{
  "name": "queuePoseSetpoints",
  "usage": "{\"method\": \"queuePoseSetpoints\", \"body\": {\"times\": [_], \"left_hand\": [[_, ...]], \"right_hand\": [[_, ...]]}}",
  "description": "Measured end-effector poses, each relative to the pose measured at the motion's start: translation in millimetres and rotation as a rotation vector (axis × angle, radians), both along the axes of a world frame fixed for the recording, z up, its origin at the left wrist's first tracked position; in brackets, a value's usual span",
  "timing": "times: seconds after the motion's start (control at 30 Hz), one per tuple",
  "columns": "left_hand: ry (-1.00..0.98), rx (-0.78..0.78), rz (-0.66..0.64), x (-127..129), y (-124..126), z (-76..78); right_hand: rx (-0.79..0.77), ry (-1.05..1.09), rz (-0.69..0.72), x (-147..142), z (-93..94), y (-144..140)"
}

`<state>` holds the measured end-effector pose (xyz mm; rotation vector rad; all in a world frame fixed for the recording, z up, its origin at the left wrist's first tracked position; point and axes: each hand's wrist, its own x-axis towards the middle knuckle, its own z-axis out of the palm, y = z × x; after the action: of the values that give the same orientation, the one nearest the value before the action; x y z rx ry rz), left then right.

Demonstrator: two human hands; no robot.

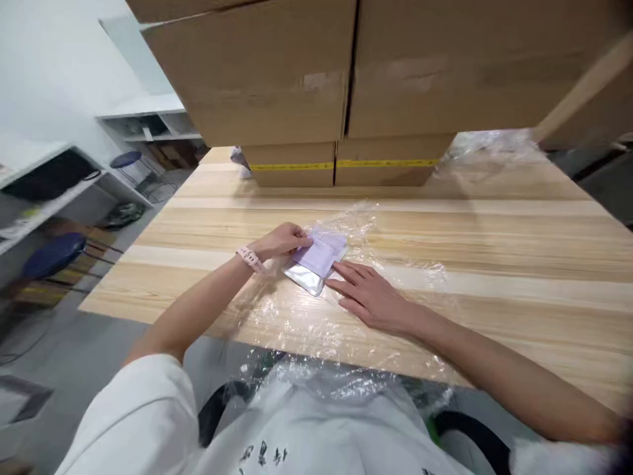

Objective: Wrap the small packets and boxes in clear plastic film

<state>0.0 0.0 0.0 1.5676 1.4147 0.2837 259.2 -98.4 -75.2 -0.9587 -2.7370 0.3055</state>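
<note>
On the wooden table lies a light purple packet (324,254), with a shiny silver pouch (305,278) showing from under its near edge. My left hand (284,240), a pink band on its wrist, pinches the packet's left edge between thumb and fingers. Flat and with fingers spread, my right hand (368,295) rests at the right side; its fingertips touch the edge of the packet and pouch. Clear plastic film (316,326) spreads under and around them, crinkled, and hangs over the table's near edge towards my lap.
Large cardboard boxes (267,79) are stacked at the back of the wooden table (524,244), overhanging smaller boxes (291,175) with a yellow measuring tape (386,163) across them. More clear plastic (494,146) lies at the back right. Blue stools (54,255) and shelves stand to the left.
</note>
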Motion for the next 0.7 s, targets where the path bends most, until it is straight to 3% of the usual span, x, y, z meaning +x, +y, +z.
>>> {"method": "queuePoseSetpoints", "body": {"times": [0.27, 0.4, 0.5, 0.7], "left_hand": [[-0.295, -0.057, 0.01, 4, -3, 3.0], [-0.368, 0.0, 0.063, -1, -3, 7.5], [-0.387, 0.07, 0.064, -10, -3, 20.7], [-0.392, 0.204, 0.109, -30, -18, 63.7]], "right_hand": [[0.038, 0.043, -0.002, -2, -0.7, 0], [0.009, 0.048, -0.028, -2, -0.8, 1], [-0.012, 0.039, -0.065, -2, -2.4, 2], [0.004, -0.009, -0.095, 1, -2.9, 5]]}}
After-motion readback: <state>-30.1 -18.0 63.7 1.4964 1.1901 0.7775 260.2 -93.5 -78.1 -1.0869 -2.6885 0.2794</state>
